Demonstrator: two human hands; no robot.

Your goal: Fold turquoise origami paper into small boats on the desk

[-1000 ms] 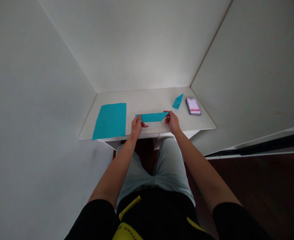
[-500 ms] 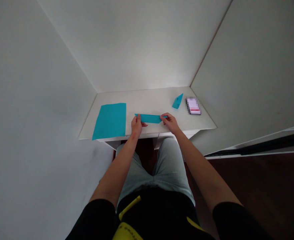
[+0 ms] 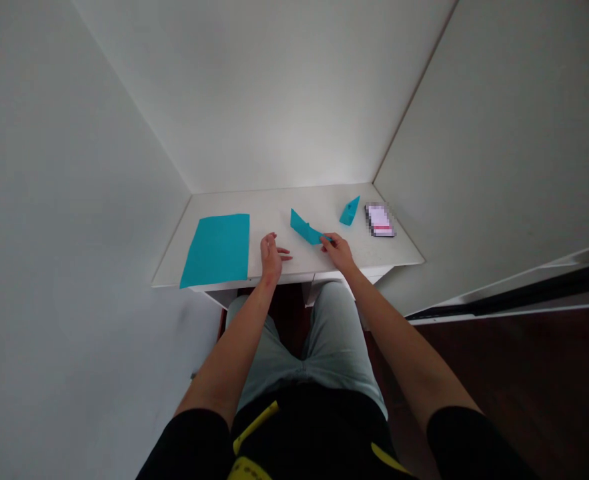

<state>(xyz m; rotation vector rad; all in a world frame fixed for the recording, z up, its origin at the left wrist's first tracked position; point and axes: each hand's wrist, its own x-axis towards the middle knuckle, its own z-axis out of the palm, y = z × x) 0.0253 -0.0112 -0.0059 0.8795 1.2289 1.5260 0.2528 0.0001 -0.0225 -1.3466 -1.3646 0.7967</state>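
A long folded piece of blue paper (image 3: 304, 231), like a paper boat with a small peak in its middle, is tilted above the desk. My right hand (image 3: 338, 251) pinches its right end between thumb and fingers. To its left, my left hand (image 3: 273, 259) is apart from the paper, fingers spread and holding nothing. A second, smaller-looking folded blue paper boat (image 3: 349, 211) stands farther back on the right. Flat on the left of the desk lies a blue paper sheet (image 3: 217, 249), near my left hand.
A phone (image 3: 379, 220) with a blurred screen lies at the right of the white desk (image 3: 274, 201). White walls close in the desk at the back, left and right. My legs are beneath its front edge, by a drawer front.
My left hand has let go of the folded paper and opened. The paper's left end has swung up and away, while my right hand keeps its pinch. The view has shifted slightly.
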